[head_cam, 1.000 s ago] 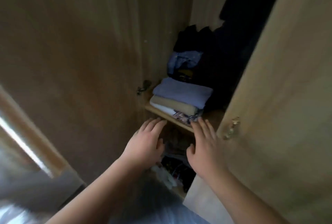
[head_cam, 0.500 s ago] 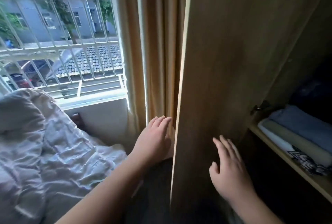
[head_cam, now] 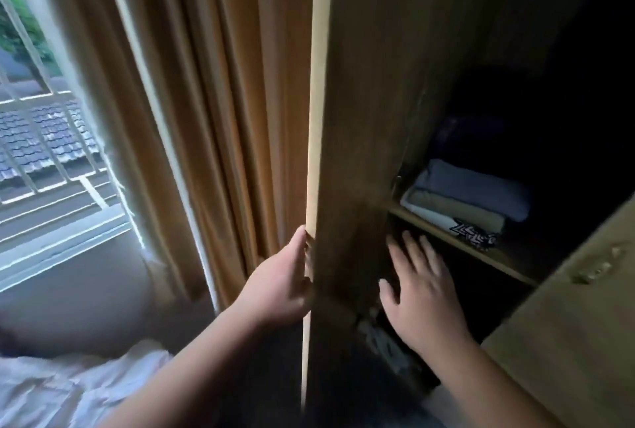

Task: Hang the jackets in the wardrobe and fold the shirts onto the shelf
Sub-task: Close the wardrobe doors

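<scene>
A stack of folded shirts [head_cam: 470, 201], blue on top, beige and white with a black print below, lies on the wooden shelf [head_cam: 460, 245] inside the wardrobe. Dark clothes [head_cam: 536, 111] hang above and behind the stack, too dark to make out. My left hand [head_cam: 278, 287] rests against the outer edge of the open left door [head_cam: 357, 153], fingers lying along the edge and partly hidden behind it. My right hand [head_cam: 422, 290] is spread flat and holds nothing, in front of the dark space under the shelf, beside the door's inner face.
The right wardrobe door [head_cam: 567, 324] with a metal handle [head_cam: 596, 266] stands open at the lower right. Tan curtains [head_cam: 206, 118] hang left of the wardrobe beside a barred window [head_cam: 37, 159]. A white crumpled bedsheet [head_cam: 55, 390] lies at the lower left. Loose items [head_cam: 385, 341] sit low in the wardrobe.
The view swung left to the window, then partway back towards the wardrobe. My left hand came up against the left door's edge. My right hand moved closer to the shelf.
</scene>
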Demonstrator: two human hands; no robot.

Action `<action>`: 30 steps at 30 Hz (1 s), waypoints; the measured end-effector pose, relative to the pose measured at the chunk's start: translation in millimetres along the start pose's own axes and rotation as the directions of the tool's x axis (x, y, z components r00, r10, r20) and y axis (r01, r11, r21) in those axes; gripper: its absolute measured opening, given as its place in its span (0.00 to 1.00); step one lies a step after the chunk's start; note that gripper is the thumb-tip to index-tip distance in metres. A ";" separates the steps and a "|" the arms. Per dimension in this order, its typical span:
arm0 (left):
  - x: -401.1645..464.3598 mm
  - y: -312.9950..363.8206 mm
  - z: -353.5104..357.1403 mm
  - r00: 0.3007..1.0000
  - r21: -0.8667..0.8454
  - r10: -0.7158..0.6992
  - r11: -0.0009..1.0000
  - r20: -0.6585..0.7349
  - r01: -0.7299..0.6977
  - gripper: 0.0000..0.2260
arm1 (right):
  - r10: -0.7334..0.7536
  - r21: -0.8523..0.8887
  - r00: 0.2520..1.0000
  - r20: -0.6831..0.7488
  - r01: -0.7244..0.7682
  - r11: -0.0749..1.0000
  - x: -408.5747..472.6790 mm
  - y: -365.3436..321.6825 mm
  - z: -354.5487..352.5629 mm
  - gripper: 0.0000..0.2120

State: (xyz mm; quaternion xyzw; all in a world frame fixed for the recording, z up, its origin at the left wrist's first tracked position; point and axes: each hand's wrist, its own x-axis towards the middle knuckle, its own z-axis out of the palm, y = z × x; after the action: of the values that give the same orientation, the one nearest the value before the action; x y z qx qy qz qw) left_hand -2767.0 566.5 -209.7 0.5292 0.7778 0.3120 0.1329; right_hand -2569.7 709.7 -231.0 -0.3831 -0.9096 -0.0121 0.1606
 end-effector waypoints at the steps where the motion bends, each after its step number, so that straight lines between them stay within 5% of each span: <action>1: -2.7 5.1 4.8 0.998 0.030 0.069 0.997 0.009 -0.070 0.36 | 0.033 -0.020 0.999 -0.008 -0.033 0.999 -7.8 8.7 -4.2 0.31; 6: 12.2 34.9 38.9 0.870 0.133 0.492 0.860 0.034 -0.492 0.32 | 0.210 -0.026 0.975 -0.073 -0.213 0.977 -56.0 68.3 -23.1 0.30; 11: 59.9 78.4 96.2 0.718 0.130 0.659 0.710 0.225 -0.692 0.36 | 0.387 -0.012 0.916 -0.103 -0.390 0.921 -106.0 124.8 -44.0 0.30; 20: 151.1 185.1 204.4 0.652 0.285 0.687 0.586 0.321 -0.758 0.32 | 0.510 -0.106 0.857 -0.072 -0.515 0.851 -135.8 215.8 -58.3 0.30; 30: 207.5 221.2 253.1 0.726 0.492 0.615 0.550 0.309 -0.675 0.40 | 0.437 -0.135 0.899 -0.015 -0.435 0.890 -112.8 303.1 -38.8 0.30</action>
State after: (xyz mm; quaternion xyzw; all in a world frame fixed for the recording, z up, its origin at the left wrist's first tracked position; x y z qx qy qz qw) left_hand -2551.3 895.9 -240.6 0.8061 0.5766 0.0625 -0.1177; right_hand -2272.5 840.0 -258.9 -0.5874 -0.7987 -0.0344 0.1259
